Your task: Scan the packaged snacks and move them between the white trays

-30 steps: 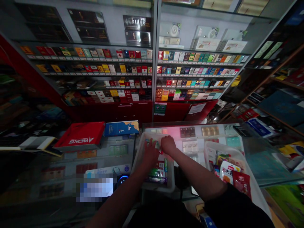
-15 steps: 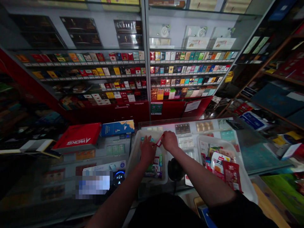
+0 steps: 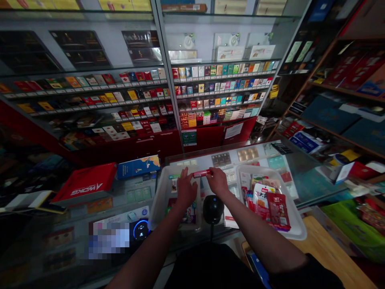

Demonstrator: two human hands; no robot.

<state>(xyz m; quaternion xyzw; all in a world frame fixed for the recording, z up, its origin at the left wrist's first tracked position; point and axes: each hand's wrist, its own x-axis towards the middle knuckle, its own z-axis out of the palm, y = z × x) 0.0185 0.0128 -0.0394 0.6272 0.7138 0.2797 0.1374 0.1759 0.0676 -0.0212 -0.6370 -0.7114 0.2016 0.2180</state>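
Note:
A small red stick-shaped pack (image 3: 201, 174) is held nearly level above the right rim of a white plastic bin (image 3: 156, 200). My right hand (image 3: 217, 183) pinches its right end between thumb and fingers. The far end points at my left hand (image 3: 186, 188), which is over the bin with fingers stretched and thumb apart; whether it touches the pack I cannot tell. Small colourful packs (image 3: 190, 214) lie in the bin, partly hidden by my left hand and forearm. Just below my right hand stands a black round-headed scanner (image 3: 213, 208) on the glass counter.
To the right, a second white bin (image 3: 297, 230) holds several snack packets (image 3: 277, 210). A red box (image 3: 87, 182) and a blue box (image 3: 138, 166) lie at the left. Beside the first bin is a device with a glowing blue ring (image 3: 141, 230). Cigarette shelves (image 3: 222, 86) rise behind the counter.
The red pack has turned from slanted to nearly level and risen slightly. My left hand's fingers now point upward beside it. The whole view has shifted, moving the scene leftward.

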